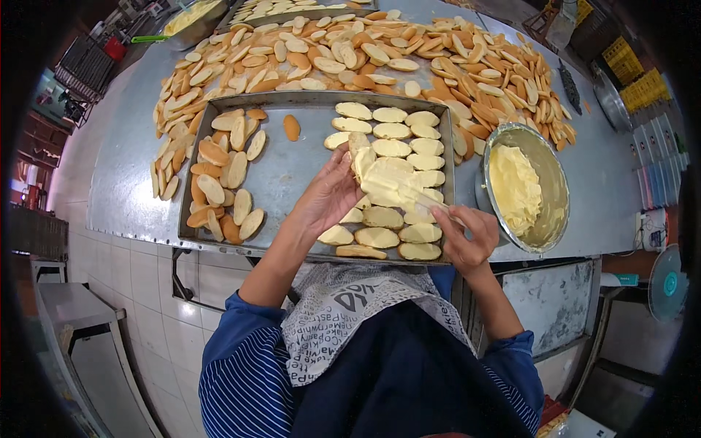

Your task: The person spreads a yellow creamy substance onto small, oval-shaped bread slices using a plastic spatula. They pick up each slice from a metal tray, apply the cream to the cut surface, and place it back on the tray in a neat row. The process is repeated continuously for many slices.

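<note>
My left hand (328, 191) holds a small oval bread slice (358, 143) above a metal baking tray (317, 97). In my right hand (471, 235) is a spatula (424, 201), its blade loaded with pale yellow cream and against the slice. Rows of cream-topped oval slices (391, 131) fill the tray's right side, partly hidden under my hands. Plain slices (236, 169) lie loosely piled along its left side, and a single one (291, 127) rests apart with its brown crust up. Just right of the tray, a metal bowl (556, 202) contains a mound of cream (512, 186).
Behind the tray, a wide heap of bread slices (328, 65) spreads over the metal table (126, 164). Another cream bowl (211, 33) with a green-handled tool (149, 39) stands far left, beside a second filled tray (296, 12). A fan (668, 282) stands at right.
</note>
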The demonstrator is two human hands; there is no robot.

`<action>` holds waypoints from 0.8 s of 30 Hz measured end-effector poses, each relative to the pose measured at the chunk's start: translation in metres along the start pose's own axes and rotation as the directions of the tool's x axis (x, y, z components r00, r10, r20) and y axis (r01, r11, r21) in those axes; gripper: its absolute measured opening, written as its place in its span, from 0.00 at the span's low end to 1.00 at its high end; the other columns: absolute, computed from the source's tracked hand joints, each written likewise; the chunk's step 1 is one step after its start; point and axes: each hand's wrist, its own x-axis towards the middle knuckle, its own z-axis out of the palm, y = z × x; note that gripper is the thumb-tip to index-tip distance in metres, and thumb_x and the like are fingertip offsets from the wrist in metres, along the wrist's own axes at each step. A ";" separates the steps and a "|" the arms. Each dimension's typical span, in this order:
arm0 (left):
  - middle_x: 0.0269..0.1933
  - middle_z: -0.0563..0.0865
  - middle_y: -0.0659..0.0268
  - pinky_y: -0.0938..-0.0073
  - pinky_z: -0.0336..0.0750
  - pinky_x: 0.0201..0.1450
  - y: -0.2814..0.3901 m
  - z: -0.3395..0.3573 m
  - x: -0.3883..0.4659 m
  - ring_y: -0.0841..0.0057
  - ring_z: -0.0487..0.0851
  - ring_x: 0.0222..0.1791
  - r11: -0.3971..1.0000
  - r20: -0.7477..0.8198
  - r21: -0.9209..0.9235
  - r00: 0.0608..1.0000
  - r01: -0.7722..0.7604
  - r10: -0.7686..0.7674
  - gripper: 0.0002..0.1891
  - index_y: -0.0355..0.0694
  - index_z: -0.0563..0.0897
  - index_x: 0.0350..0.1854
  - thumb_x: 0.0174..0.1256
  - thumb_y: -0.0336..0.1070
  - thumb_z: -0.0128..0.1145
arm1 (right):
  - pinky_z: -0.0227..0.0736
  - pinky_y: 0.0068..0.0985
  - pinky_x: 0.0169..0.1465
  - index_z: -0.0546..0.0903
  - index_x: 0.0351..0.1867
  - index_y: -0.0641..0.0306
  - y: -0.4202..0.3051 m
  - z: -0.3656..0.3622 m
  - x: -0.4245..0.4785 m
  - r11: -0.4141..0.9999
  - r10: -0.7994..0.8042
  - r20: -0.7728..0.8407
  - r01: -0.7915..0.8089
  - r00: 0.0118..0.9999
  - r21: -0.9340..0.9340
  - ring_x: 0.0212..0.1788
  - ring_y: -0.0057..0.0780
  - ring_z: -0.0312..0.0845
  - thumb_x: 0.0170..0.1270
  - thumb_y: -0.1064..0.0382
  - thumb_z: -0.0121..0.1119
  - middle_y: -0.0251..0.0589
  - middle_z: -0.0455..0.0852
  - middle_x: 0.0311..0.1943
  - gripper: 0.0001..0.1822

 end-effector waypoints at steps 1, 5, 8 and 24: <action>0.61 0.73 0.63 0.72 0.73 0.62 -0.002 -0.001 0.000 0.72 0.74 0.60 1.000 0.031 -0.023 0.999 0.016 -0.015 0.24 0.43 0.62 0.65 0.71 0.39 0.52 | 0.67 0.26 0.37 0.88 0.43 0.52 0.000 0.004 0.000 1.000 0.004 0.019 -0.003 1.000 -0.025 0.34 0.28 0.76 0.37 0.75 0.57 0.30 0.81 0.39 0.27; 0.60 0.72 0.63 0.73 0.73 0.60 -0.011 0.001 -0.008 0.73 0.75 0.58 0.996 -0.005 -0.048 0.998 0.070 -0.070 0.27 0.45 0.58 0.68 0.71 0.38 0.52 | 0.68 0.27 0.40 0.88 0.44 0.52 0.004 0.023 0.009 0.996 0.007 0.036 -0.004 0.999 -0.086 0.36 0.29 0.76 0.38 0.77 0.57 0.30 0.81 0.39 0.27; 0.59 0.72 0.63 0.72 0.74 0.59 -0.013 -0.010 -0.013 0.73 0.75 0.56 0.996 -0.016 -0.013 0.996 0.093 -0.093 0.29 0.45 0.56 0.70 0.71 0.38 0.52 | 0.64 0.25 0.34 0.87 0.47 0.48 0.012 0.038 0.020 0.992 0.054 0.060 -0.046 0.997 -0.120 0.33 0.25 0.74 0.38 0.75 0.58 0.25 0.80 0.38 0.29; 0.42 0.80 0.64 0.79 0.77 0.47 0.064 -0.090 -0.119 0.79 0.81 0.42 0.456 -0.366 0.829 0.931 0.322 0.007 0.19 0.37 0.71 0.47 0.55 0.31 0.66 | 0.72 0.28 0.43 0.87 0.46 0.50 0.021 -0.001 -0.009 0.922 0.379 -0.022 -0.380 0.925 -0.079 0.41 0.32 0.78 0.40 0.84 0.53 0.35 0.83 0.39 0.32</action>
